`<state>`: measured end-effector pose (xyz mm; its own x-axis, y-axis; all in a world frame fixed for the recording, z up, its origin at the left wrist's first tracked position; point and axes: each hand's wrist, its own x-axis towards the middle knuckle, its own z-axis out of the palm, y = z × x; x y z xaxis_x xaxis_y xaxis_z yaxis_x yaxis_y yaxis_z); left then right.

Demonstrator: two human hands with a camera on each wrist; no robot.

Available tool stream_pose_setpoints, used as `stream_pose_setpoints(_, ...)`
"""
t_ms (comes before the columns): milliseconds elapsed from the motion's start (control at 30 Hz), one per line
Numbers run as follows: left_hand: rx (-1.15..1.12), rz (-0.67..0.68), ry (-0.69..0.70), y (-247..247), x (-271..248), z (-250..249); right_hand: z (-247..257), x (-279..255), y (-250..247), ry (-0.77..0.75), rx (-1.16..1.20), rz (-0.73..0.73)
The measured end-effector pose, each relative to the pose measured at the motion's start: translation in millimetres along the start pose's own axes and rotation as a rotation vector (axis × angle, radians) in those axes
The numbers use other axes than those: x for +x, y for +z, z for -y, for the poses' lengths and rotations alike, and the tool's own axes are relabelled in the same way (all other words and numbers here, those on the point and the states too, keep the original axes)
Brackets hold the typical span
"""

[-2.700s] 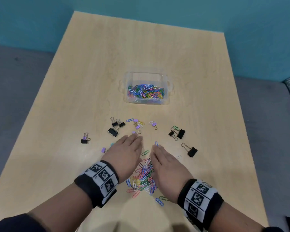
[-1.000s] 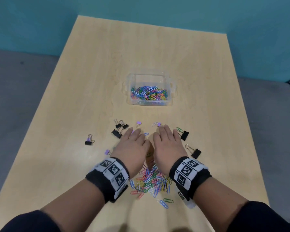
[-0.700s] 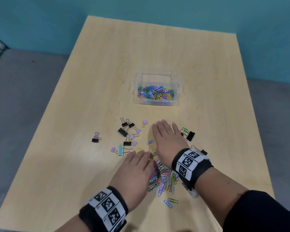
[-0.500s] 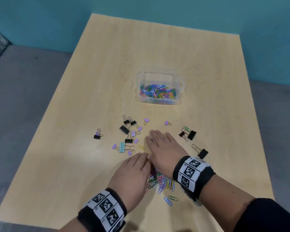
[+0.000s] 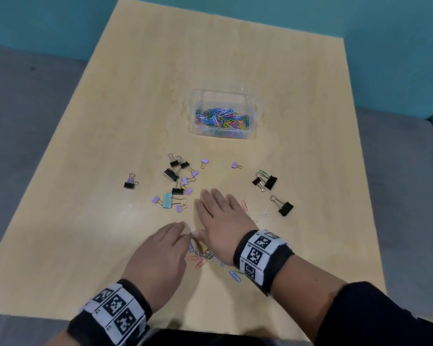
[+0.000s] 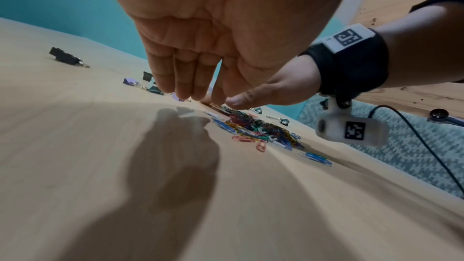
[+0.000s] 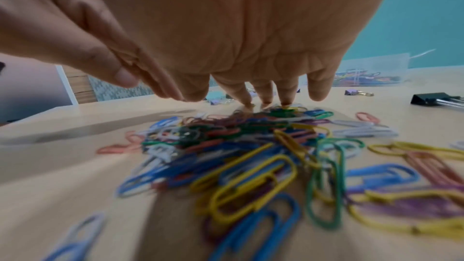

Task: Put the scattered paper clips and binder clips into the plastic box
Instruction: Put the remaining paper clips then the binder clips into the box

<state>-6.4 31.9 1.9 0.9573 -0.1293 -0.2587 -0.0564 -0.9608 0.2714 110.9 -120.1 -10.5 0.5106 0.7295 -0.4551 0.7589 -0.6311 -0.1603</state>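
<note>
Left hand: the left hand [image 5: 158, 258] lies palm down over the near-left edge of the pile, fingers straight and together, tips at the worktop; its grip is released and holds nothing.
Right hand: the right hand [image 5: 223, 221] is spread flat, palm down, over the far side of the pile; in the right wrist view its fingertips [image 7: 263, 98] touch the farthest clips. Grip released, nothing grasped.
Paper clips: a heap of coloured wire paper clips [image 7: 251, 156] lies on the light wooden worktop [image 5: 85, 221] under and between the two hands, with a few strays just beside it, such as a blue one [image 5: 235, 275] near the right wrist and a red one [image 5: 244, 205] beside the right fingers.
Binder clips: scattered between the hands and the box; a cluster of small black and lilac binder clips [image 5: 180, 176] with one pale teal binder clip [image 5: 168, 200] left of the right hand, one black clip [image 5: 130, 183] apart further left, and three black ones [image 5: 270, 182] to the right.
Box: the clear plastic box [image 5: 250, 106] stands beyond the binder clips, well apart from both hands, with many coloured paper clips already inside.
</note>
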Motion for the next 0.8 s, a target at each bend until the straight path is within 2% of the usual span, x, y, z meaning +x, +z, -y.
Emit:
stream_pose_setpoints(100, -0.044, -0.036, 0.023, -3.0, 0.2, -1.7, 1.2, -20.3, 6.8, -0.035, 0.058, -0.011)
stream_pose_setpoints(167, -0.087, -0.05, 0.032, -4.7, 3.8, -5.2, -6.6, -30.8, 7.3, -0.057, 0.097, -0.068)
stream_pose_setpoints(267, -0.119, -0.057, 0.051, -0.5, 19.6, -13.0, -29.2, -32.6, 9.5, 0.095, 0.141, -0.149)
stream_pose_setpoints(333, -0.101, -0.039, 0.052, 5.9, 35.3, -16.7, -39.0, -32.4, 15.1, 0.198, 0.131, -0.147)
stream_pose_setpoints(400, -0.065, 0.0, -0.005, 16.0, 48.2, -15.9, -41.4, -36.4, 23.4, 0.248, 0.143, -0.136)
stream_pose_setpoints(467, -0.037, 0.044, -0.044, 23.4, 52.0, -15.9, -38.6, -44.7, 31.2, 0.231, 0.142, -0.116)
stream_pose_setpoints(533, -0.093, 0.036, 0.033, 22.5, 44.7, -18.8, -33.0, -57.5, 33.9, 0.14, 0.156, -0.11)
stream_pose_setpoints(600, -0.226, -0.023, 0.103, 16.1, 29.6, -18.7, -32.5, -73.6, 33.7, 0.074, 0.241, -0.163)
stream_pose_setpoints(700, -0.359, -0.143, -0.007, 9.7, 2.4, -2.5, -39.2, -104.5, 34.9, 0.17, 0.398, -0.333)
stream_pose_setpoints(767, -0.399, -0.112, -0.031, 10.9, -15.7, 5.4, -35.8, -123.7, 38.2, 0.162, 0.408, -0.377)
stream_pose_setpoints(800, -0.416, -0.07, -0.007, 13.5, -22.5, 5.5, -29.0, -129.9, 40.6, 0.108, 0.388, -0.337)
